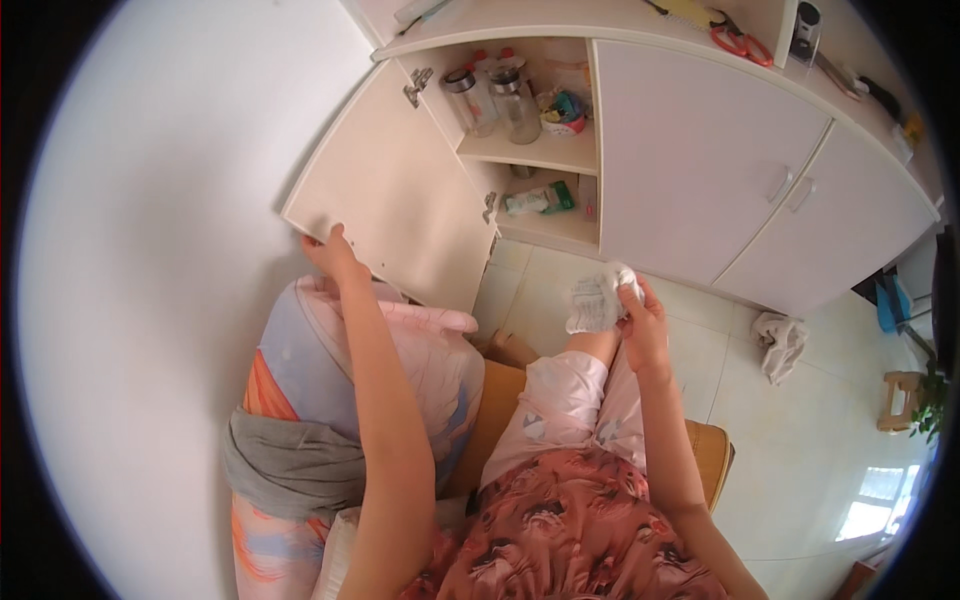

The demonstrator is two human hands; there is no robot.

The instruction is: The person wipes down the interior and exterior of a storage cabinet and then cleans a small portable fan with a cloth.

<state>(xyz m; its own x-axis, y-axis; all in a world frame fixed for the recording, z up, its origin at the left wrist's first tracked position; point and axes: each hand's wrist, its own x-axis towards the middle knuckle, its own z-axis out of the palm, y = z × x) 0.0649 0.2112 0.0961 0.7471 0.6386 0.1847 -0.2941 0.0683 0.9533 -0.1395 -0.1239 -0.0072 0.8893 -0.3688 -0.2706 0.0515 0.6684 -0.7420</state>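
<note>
My left hand point(335, 252) grips the lower outer edge of a white cabinet door point(385, 185), which stands swung out to the left. In front of my knees, my right hand point(648, 322) is closed on a bunched white cloth point(603, 298) with faint grey markings. Behind the door, the cabinet's upper shelf point(535, 152) holds two glass bottles with dark lids, one of them a clear glass bottle point(516, 105) at the front, and a small colourful tub point(562, 112). On the level below lies a green and white packet point(540, 200).
Pink patterned bedding point(420, 345) and a grey cloth point(295, 465) are piled at my left, against the wall. Two closed doors point(700, 150) continue the cabinet rightward. Red-handled scissors point(740, 45) lie on its top. A crumpled cloth point(780, 345) and a small wooden stool point(900, 402) are on the tiled floor.
</note>
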